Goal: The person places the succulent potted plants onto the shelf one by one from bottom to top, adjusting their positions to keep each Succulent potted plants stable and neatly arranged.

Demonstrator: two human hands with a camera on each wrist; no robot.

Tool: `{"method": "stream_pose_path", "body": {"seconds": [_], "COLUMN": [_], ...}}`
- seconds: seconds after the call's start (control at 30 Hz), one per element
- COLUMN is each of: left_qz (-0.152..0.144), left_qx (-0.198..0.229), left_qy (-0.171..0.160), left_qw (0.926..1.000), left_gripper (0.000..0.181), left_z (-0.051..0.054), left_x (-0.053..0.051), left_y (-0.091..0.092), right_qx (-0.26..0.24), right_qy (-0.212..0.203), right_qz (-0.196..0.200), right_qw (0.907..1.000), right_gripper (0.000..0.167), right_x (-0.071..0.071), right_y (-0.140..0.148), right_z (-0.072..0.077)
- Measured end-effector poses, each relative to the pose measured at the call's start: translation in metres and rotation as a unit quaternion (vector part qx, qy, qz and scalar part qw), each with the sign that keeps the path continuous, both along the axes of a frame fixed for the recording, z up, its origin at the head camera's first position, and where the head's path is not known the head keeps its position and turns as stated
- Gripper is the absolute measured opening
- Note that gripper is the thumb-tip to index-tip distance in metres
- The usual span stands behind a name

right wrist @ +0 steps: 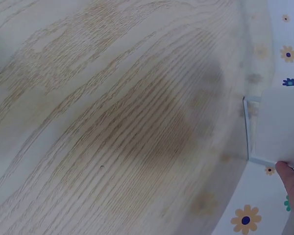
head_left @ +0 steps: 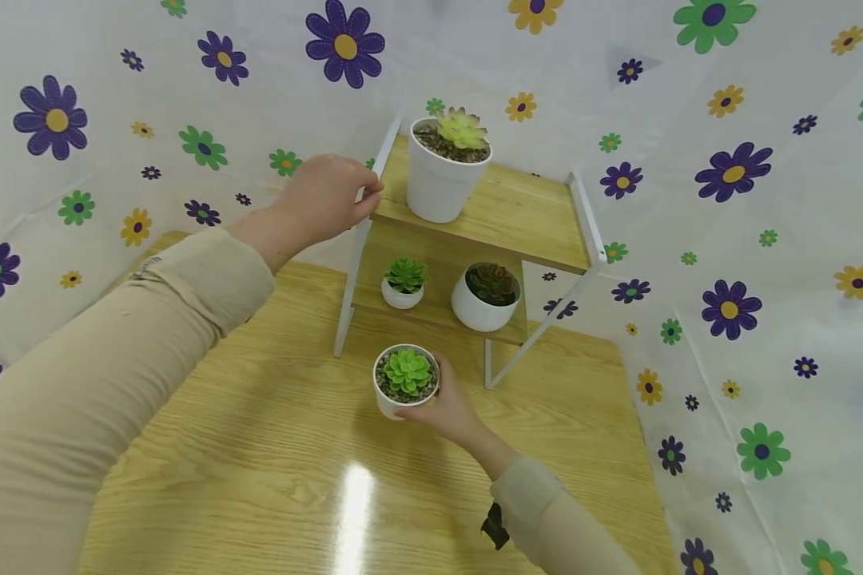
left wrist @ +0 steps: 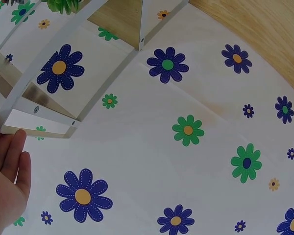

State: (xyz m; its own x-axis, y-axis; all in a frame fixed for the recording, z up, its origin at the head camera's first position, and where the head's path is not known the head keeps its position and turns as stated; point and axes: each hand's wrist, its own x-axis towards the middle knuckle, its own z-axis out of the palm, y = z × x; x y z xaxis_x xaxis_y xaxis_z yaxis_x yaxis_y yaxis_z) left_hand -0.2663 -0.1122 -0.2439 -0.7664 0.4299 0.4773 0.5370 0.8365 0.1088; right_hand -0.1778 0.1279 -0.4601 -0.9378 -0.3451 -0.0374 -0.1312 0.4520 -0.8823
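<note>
My right hand (head_left: pixel 449 403) grips a white pot (head_left: pixel 387 399) with a bright green succulent (head_left: pixel 407 370), in front of the small shelf. In the right wrist view that white pot (right wrist: pixel 281 127) is at the right edge, with a finger (right wrist: pixel 289 178) on its side. My left hand (head_left: pixel 327 196) holds the upper left of the white metal frame (head_left: pixel 387 148) of the shelf. The left wrist view shows its fingers (left wrist: pixel 12 152) at a corner of that frame (left wrist: pixel 39 115). A tall white pot (head_left: pixel 442 185) with a yellow-green succulent stands on the wooden top board (head_left: pixel 528 212).
On the lower board (head_left: pixel 439 319) stand a small white pot (head_left: pixel 403 299) with a green succulent and a wider white pot (head_left: pixel 482 310) with a dark reddish one. The shelf rests on a wood-grain table (head_left: pixel 273 447). A flower-patterned cloth (head_left: pixel 690 239) hangs behind and beside it.
</note>
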Motion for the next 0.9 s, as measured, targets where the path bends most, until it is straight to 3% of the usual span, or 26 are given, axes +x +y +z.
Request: {"method": "stream_pose_path", "body": {"seconds": [0.2,0.27,0.43,0.5,0.9], "left_qz": [0.003,0.004,0.003,0.002,0.000], "left_qx": [-0.001,-0.001,0.000,0.002,0.000], "left_qy": [0.000,-0.001,-0.003,-0.005,-0.008], "left_qw": [1.0000,1.0000,1.0000,1.0000,1.0000], "left_gripper": [0.020,0.020,0.020,0.020,0.021], "left_z": [0.000,0.000,0.000,-0.001,0.000], "left_x": [0.001,0.001,0.001,0.000,0.000], "left_y": [-0.001,-0.001,0.000,0.000,0.000], "right_qx": [-0.002,-0.009,-0.034,-0.042,-0.041], "right_qy": [0.000,-0.006,-0.003,-0.004,-0.001], "right_qz": [-0.003,-0.002,-0.002,-0.005,-0.007], "right_qw": [1.0000,0.9999,0.9994,0.9991,0.9991], "right_gripper": [0.086,0.086,0.087,0.086,0.082], "right_x": [0.014,0.014,0.004,0.004,0.011], "right_y": [0.003,0.005,0.017,0.020,0.037], "right_z": [0.032,0.035,0.019,0.021,0.068]}}
